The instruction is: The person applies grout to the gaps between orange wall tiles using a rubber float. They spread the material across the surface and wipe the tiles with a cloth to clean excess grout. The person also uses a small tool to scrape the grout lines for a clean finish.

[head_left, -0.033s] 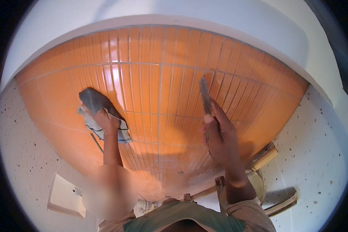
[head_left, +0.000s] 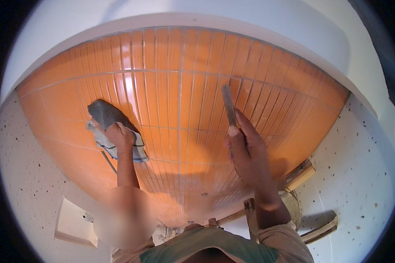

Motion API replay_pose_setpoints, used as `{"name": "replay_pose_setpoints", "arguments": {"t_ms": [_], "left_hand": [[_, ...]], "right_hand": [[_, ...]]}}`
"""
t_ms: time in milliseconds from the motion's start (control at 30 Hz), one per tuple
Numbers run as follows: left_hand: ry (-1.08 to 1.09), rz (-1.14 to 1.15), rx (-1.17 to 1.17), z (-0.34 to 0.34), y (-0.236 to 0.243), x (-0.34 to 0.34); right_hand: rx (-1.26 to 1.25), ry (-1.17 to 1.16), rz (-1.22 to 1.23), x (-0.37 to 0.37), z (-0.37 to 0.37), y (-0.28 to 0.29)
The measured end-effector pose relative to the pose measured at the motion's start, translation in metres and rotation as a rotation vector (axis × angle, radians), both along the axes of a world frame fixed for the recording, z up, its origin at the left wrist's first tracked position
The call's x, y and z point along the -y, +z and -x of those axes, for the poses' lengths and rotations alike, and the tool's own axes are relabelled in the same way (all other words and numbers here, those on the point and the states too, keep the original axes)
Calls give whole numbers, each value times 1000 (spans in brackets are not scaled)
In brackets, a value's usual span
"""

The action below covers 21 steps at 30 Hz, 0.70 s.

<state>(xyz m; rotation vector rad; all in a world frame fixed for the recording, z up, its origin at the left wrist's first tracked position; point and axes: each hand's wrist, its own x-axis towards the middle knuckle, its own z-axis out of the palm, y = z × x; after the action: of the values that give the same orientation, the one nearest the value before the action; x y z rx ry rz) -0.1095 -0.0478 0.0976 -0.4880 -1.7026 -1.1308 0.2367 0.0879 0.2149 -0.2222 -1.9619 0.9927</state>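
Observation:
An orange tiled wall point(head_left: 197, 105) with grooved vertical strips and pale grout lines fills the middle of the view. My left hand point(head_left: 118, 136) is closed on a dark grey and whitish cloth point(head_left: 107, 113), bunched against the tiles on the left. To the right, my right hand point(head_left: 245, 151) grips a narrow, flat grey blade-like strip point(head_left: 228, 105) between thumb and fingers. The strip points upward, its tip by a groove below the upper grout line. I cannot tell whether the tip touches the tile. The strip's lower end is hidden in my palm.
Above the tiles runs a white ledge point(head_left: 197, 19). Speckled pale walls stand at both sides. A white fixture point(head_left: 77, 222) is at the lower left. Wooden pieces point(head_left: 322, 229) and a round bucket-like object point(head_left: 290, 206) lie at the lower right, near my right forearm.
My right hand and the strip have shifted slightly left and up along the tiles. The left hand with the cloth stays nearly in place.

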Motion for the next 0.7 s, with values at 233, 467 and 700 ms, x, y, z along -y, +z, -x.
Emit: {"name": "replay_pose_setpoints", "arguments": {"t_ms": [233,467,700], "left_hand": [[22,73,-41,6,2,-1],[40,113,-54,8,4,4],[239,176,-252,19,0,5]], "right_hand": [[23,-83,-80,3,13,17],[286,-133,-51,19,6,-39],[454,-61,17,31,-29,-103]]}}
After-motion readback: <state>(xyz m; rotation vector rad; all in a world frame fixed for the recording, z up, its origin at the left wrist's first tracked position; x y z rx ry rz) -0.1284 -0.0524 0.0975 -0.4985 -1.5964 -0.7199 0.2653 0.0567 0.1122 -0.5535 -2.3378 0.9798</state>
